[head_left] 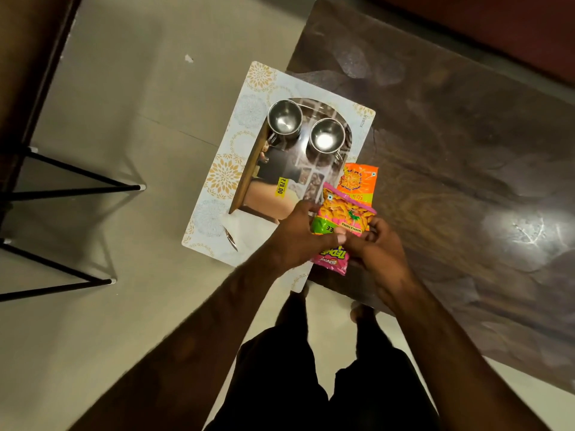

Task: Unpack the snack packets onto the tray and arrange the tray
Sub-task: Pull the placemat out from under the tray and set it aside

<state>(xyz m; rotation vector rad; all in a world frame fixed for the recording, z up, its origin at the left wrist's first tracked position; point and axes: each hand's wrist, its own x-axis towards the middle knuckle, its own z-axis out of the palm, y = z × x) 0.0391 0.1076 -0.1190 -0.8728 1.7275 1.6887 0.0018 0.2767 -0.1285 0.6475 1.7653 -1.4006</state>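
Left hand [298, 234], right hand [378, 247] both gripping pink packet [342, 219]; tray [245, 144] overhangs dark table [451, 150], pale floor [124, 104].

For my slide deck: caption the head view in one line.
Both hands, left and right, grip a pink snack packet beside an orange packet and two steel cups on a tray.

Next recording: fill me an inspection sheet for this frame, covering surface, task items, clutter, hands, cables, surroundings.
Surface: dark glossy wooden table; patterned rectangular tray overhangs its corner.
Task items: pink snack packet held above tray edge; orange snack packet beside it.
Clutter: two steel cups on tray; white napkin.
Hands: left hand and right hand both grip pink packet.
Cables: nothing seen.
Surroundings: tiled floor, black metal legs.
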